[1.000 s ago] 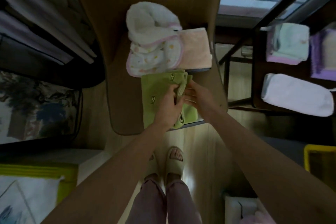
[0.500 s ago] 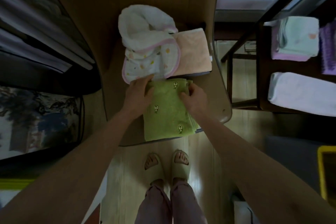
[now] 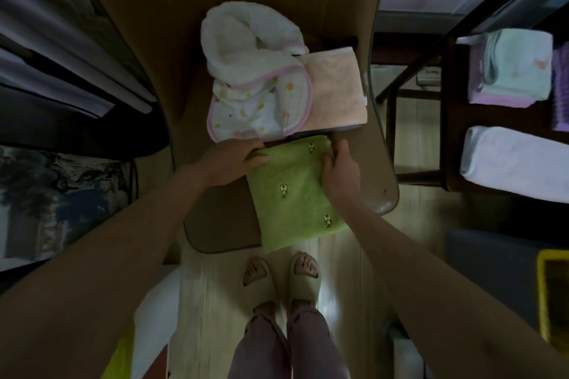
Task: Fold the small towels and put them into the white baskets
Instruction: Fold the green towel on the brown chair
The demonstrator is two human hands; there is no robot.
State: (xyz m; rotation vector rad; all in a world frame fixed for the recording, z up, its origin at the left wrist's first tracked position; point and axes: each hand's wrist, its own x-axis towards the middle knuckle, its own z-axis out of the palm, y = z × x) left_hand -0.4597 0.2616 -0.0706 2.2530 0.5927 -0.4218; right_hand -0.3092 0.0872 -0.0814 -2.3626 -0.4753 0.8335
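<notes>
- Green towel (image 3: 292,194): folded into a rectangle and lying flat on the near right part of the wooden counter (image 3: 215,224). Its near edge overhangs the counter's front edge. Small embroidered motifs show on its upper face.
- Left hand (image 3: 234,160): rests on the far left corner of the green towel. The thumb lies on top of the cloth and the fingers curl at the corner edge, so the grip pinches that corner.
- Right hand (image 3: 340,169): rests on the right edge of the green towel near its far right corner. The fingers curl over the edge, so the grip holds the cloth there.
- White muslin cloth (image 3: 258,95): pink-trimmed with small coloured prints, bunched in a loose heap on the counter just beyond the green towel. Its near hem lies just beside the left hand.
- Peach towel (image 3: 335,92): folded flat on the counter, to the right of the muslin cloth and partly under it.
- Shelf unit (image 3: 446,120): dark-framed, stands to the right, well apart from the counter. It carries a white basket (image 3: 517,163) and, further back, a stack of folded pale towels (image 3: 511,68).
- Floor: the person's feet in pale slippers (image 3: 283,277) stand just in front of the counter.
</notes>
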